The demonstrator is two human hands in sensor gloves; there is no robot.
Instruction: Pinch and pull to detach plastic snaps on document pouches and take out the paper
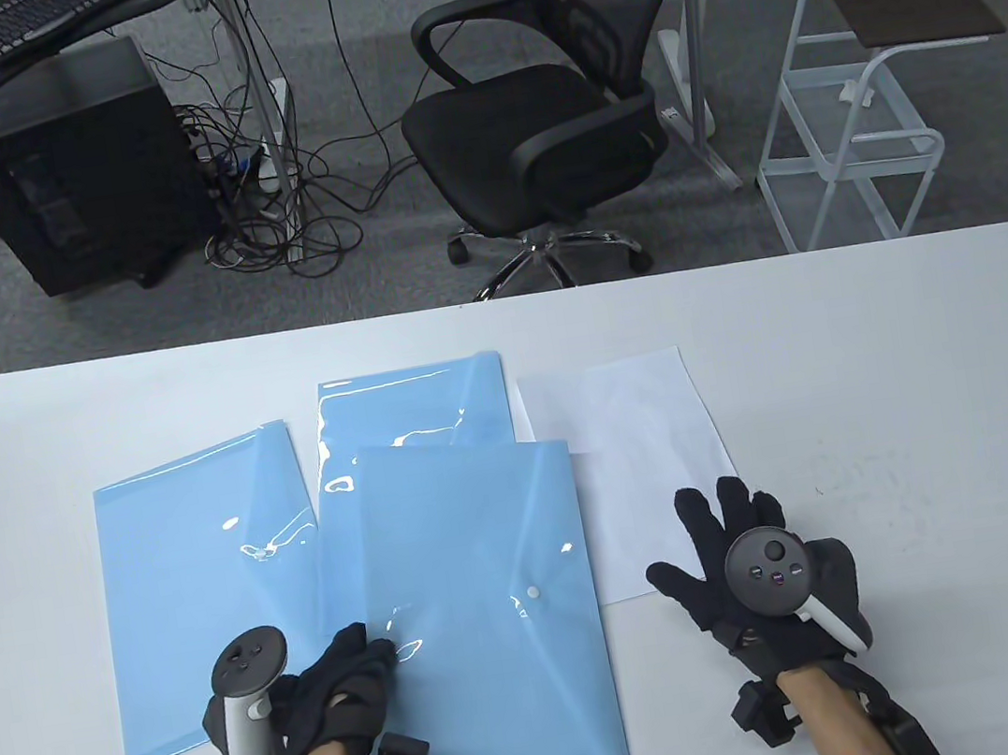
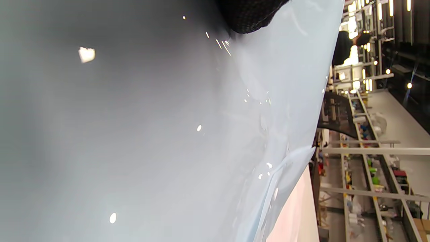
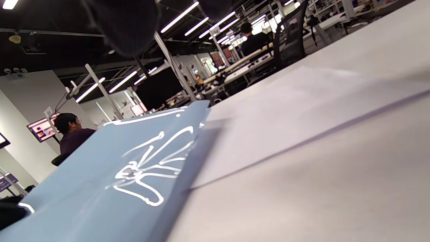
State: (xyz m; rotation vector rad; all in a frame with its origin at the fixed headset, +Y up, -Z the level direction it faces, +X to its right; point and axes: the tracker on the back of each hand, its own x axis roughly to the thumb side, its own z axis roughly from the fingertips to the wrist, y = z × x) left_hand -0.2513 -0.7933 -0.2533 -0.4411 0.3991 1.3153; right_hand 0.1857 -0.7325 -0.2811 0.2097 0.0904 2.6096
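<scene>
Three light blue document pouches lie on the white table (image 1: 895, 395). The front pouch (image 1: 487, 645) has its flap closed by a white snap (image 1: 532, 592); it overlaps the back pouch (image 1: 413, 400) and the left pouch (image 1: 204, 583). A white sheet of paper (image 1: 649, 460) lies to the right, partly under the pouches. My left hand (image 1: 350, 675) rests its fingers on the front pouch's left edge; a fingertip (image 2: 250, 16) presses the blue plastic (image 2: 168, 134). My right hand (image 1: 727, 543) lies with fingers spread on the paper's near right corner, holding nothing. The right wrist view shows the paper (image 3: 302, 111) beside a pouch (image 3: 117, 174).
Beyond the table's far edge stand a black office chair (image 1: 542, 126), a computer tower (image 1: 75, 167) with tangled cables, and a white rolling cart (image 1: 862, 116). The table's right part is bare white surface.
</scene>
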